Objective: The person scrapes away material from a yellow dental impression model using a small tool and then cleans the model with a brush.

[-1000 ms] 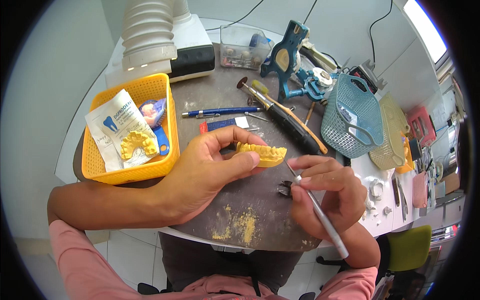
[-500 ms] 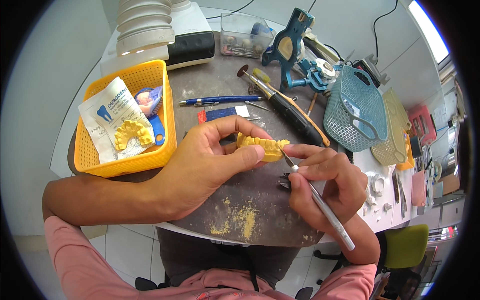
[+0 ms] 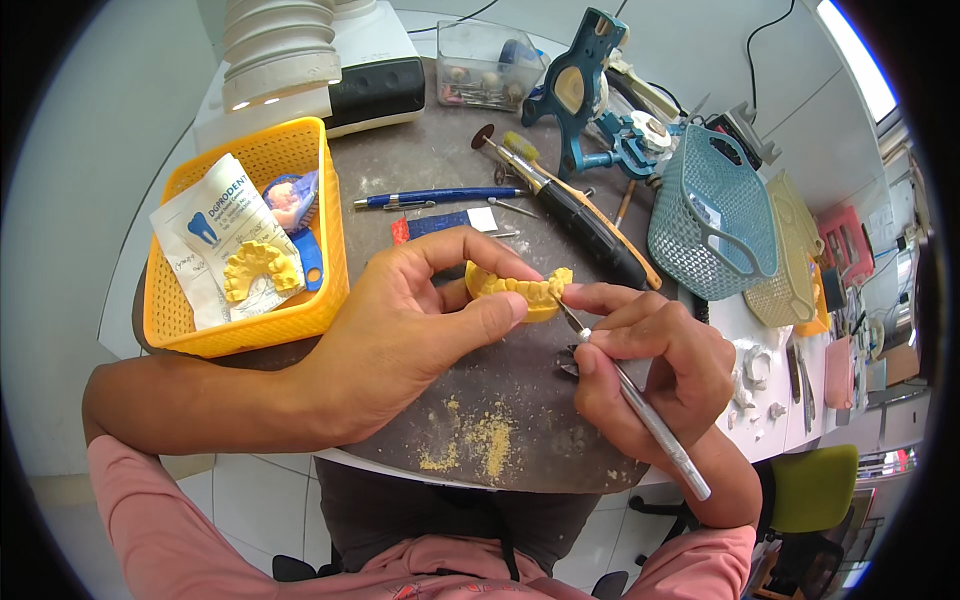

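Above the bench, my left hand [image 3: 425,305] is closed round a yellow dental cast [image 3: 541,299], thumb on the near side and index finger over the top. A row of moulded teeth shows along the cast. My right hand [image 3: 660,370] grips a silver craft knife [image 3: 652,424] like a pen. Its short blade touches the cast's right end, and the tip is partly hidden against the teeth. Below the hands, yellow shavings [image 3: 490,440] lie scattered on the dark bench top [image 3: 400,425].
A yellow basket [image 3: 240,340] on the left holds a paper packet and another yellow cast [image 3: 262,270]. Behind my hands lie a blue pen [image 3: 440,196] and a black-handled rotary handpiece [image 3: 590,232]. A teal articulator [image 3: 580,90] and a blue-green basket [image 3: 705,225] stand at the right back.
The cast has tilted slightly in my left hand, showing more of its right-end teeth. The knife stays against that end, with only a small shift of my right hand.
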The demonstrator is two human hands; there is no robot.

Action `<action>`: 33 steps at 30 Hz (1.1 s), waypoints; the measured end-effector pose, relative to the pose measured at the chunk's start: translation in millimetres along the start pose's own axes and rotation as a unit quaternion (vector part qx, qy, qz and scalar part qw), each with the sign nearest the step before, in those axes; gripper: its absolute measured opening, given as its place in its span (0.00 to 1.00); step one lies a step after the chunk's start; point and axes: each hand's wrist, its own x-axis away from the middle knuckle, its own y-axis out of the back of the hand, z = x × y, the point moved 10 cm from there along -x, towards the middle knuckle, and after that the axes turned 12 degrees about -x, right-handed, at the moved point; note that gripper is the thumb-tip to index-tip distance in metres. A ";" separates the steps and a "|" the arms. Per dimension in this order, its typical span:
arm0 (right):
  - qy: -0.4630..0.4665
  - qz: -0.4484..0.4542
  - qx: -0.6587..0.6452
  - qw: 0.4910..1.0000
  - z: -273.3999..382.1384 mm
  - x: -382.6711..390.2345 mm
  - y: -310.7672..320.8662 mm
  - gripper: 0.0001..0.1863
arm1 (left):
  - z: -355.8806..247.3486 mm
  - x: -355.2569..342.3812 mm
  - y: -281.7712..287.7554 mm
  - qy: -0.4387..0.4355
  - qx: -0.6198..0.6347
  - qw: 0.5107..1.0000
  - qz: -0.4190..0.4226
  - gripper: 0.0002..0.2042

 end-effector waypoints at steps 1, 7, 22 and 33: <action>-0.006 0.004 -0.002 1.000 -0.4 -0.9 -0.1 0.08 | 0.3 0.1 0.8 0.003 -0.001 1.000 -0.004 0.10; -0.023 0.011 -0.007 1.000 -2.7 -2.0 1.5 0.08 | 3.1 -0.7 2.0 0.010 0.024 1.000 -0.005 0.10; 0.023 -0.021 -0.045 0.999 -2.7 -0.8 6.2 0.09 | -1.2 -3.0 1.3 -0.016 0.003 1.000 0.023 0.10; -0.092 -0.103 0.121 0.983 -27.5 -4.4 43.0 0.05 | -3.9 0.1 0.3 -0.017 -0.030 0.999 0.000 0.11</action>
